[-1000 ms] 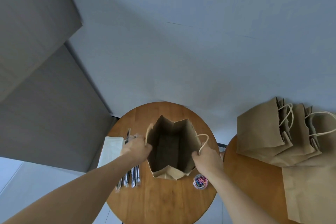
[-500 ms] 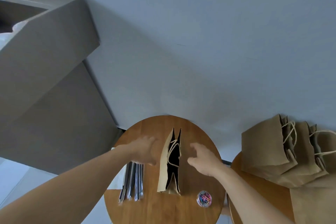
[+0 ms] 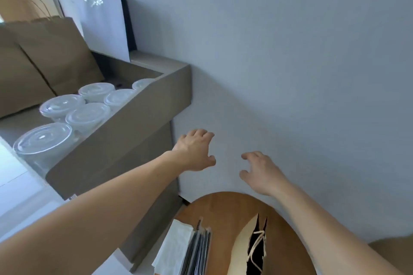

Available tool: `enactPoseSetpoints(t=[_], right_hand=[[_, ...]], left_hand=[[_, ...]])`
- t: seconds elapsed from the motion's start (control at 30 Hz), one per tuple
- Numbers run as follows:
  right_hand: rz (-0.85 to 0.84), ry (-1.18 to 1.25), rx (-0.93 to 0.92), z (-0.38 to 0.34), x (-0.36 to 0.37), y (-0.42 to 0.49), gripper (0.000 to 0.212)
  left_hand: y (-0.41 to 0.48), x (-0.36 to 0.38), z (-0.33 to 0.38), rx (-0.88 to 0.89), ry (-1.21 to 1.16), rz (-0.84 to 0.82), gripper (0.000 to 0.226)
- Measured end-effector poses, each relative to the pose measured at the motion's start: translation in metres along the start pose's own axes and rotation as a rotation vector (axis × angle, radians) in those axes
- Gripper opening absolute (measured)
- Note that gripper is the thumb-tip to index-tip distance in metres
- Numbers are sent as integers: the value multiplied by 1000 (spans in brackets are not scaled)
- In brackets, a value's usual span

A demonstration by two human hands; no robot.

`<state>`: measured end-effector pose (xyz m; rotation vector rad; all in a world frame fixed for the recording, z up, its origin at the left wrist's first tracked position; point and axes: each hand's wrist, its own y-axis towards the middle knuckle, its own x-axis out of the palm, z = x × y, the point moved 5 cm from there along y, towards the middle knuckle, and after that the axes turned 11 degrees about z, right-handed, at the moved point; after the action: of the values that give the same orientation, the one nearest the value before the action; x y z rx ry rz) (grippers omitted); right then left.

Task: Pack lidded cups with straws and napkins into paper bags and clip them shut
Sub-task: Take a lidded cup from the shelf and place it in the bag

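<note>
Several clear lidded cups (image 3: 87,116) stand on a grey counter (image 3: 125,131) at the left. My left hand (image 3: 194,152) is raised in the air to the right of the counter, fingers loosely spread, holding nothing. My right hand (image 3: 261,172) hovers beside it, also empty with fingers relaxed. Below them a brown paper bag (image 3: 250,243) stands on the round wooden table (image 3: 225,207), its mouth narrowly open and its twine handle showing. White napkins (image 3: 174,250) and wrapped straws (image 3: 199,252) lie on the table's left side.
Large brown paper bags (image 3: 55,56) and a white bag (image 3: 105,24) stand at the back of the counter. A grey wall (image 3: 290,73) fills the right and centre. The counter's raised edge juts between the cups and my hands.
Both hands let go of the bag, which narrowed, and rose away from the table. The view swung up and left, bringing the counter with cups into sight.
</note>
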<state>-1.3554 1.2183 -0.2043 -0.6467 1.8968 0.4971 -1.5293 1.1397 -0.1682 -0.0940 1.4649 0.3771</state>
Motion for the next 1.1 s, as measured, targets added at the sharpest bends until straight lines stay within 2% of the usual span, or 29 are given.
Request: enactPoseSetpoints(t=[0.23, 0.33, 0.5, 0.77, 0.93, 1.1], right_hand=[[190, -15, -179, -129, -60, 55, 53], [237, 7, -266, -195, -72, 74, 51], [224, 41, -410, -298, -57, 96, 51], [28, 33, -557, -431, 4, 125, 59], [-137, -98, -608, -478, 45, 141, 84], [-284, -253, -655, -495, 73, 154, 105]], left_hand=[[3, -117, -88, -62, -4, 241, 72], [-9, -152, -148, -115, 22, 271, 71], [-38, -183, -256, -258, 50, 282, 73], [-87, -192, -376, -437, 31, 279, 73], [-111, -178, -418, -489, 6, 253, 72], [-121, -166, -440, -501, 0, 235, 74]])
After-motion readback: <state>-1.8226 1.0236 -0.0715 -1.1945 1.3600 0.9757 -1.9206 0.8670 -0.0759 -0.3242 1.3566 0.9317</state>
